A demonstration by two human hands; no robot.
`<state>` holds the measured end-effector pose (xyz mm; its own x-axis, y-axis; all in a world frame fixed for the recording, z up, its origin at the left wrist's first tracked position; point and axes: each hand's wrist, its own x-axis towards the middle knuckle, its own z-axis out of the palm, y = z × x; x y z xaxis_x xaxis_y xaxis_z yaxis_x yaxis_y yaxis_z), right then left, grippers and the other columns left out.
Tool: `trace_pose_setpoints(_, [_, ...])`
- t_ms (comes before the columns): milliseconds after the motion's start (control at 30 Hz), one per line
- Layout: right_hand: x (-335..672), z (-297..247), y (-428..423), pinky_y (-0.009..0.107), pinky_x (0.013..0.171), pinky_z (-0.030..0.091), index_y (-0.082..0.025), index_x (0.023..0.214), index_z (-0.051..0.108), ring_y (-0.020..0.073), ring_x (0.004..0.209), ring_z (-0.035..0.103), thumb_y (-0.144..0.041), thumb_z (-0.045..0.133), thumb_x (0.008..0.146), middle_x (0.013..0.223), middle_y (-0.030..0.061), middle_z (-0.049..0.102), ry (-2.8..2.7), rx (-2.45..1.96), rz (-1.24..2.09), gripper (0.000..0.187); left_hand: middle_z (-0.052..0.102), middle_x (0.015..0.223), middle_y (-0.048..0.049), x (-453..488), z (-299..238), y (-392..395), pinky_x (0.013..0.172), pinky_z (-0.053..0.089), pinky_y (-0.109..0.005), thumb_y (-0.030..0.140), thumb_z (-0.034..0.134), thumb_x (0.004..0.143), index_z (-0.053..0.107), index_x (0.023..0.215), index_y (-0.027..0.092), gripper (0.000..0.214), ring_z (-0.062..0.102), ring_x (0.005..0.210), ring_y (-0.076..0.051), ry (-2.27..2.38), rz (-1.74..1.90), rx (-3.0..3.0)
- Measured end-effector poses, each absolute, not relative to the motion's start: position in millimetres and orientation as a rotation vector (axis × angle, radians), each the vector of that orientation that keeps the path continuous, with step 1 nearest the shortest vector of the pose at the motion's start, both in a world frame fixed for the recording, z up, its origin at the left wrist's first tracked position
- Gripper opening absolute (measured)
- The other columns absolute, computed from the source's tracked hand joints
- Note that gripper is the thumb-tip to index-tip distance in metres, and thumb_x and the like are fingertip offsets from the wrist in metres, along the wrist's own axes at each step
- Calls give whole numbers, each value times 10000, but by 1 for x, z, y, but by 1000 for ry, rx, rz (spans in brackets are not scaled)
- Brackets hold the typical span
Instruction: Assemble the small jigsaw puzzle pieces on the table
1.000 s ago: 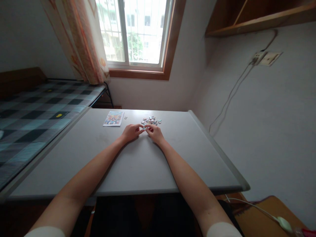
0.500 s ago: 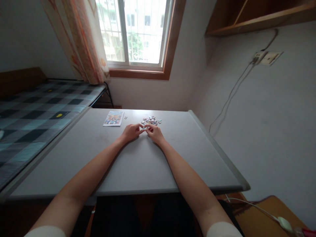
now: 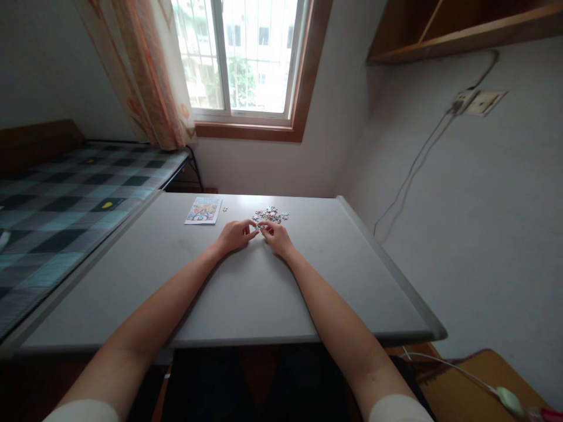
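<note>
Both hands meet over the middle of the grey table (image 3: 259, 287), just in front of a loose pile of jigsaw puzzle pieces (image 3: 269, 215). My left hand (image 3: 237, 234) pinches small puzzle pieces (image 3: 258, 228) between thumb and forefinger. From the other side, my right hand (image 3: 275, 236) grips the same small pieces with its fingertips. How the pieces fit together is too small to make out. Left of the pile lies a colourful picture sheet (image 3: 204, 211), with a stray puzzle piece (image 3: 225, 209) beside it.
A bed with a checked cover (image 3: 88, 193) adjoins the table's left side. Ahead are a window (image 3: 255, 64) and a curtain (image 3: 145, 76). A cable (image 3: 413, 167) hangs down the right wall below a wooden shelf (image 3: 466, 35). A wooden stool (image 3: 479, 381) stands at lower right.
The fingertips have shifted very slightly around the small pieces. The pile and the picture sheet stay where they were; the view has moved a touch.
</note>
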<state>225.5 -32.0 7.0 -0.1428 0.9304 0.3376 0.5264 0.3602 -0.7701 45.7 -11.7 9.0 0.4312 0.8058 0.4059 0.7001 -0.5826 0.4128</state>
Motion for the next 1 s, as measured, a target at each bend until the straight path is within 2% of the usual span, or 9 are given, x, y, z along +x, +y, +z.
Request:
trace_pose_setpoints(167, [226, 5, -31, 233, 657, 459, -212, 980, 686, 112, 600, 557, -217, 550, 805, 731, -3, 650, -1805, -1269, 617, 222, 640, 633, 28, 46, 9, -12, 554, 367, -211, 437, 551, 811, 662, 958, 221, 284, 545, 538, -105, 1329, 862, 2507])
trace_pose_setpoints(1000, [225, 5, -30, 245, 673, 469, -176, 884, 686, 119, 638, 569, -218, 555, 806, 798, 30, 671, -1750, -1261, 537, 159, 634, 627, 27, 47, 13, -15, 558, 369, -218, 469, 525, 828, 671, 973, 231, 314, 543, 534, -106, 1306, 873, 2545])
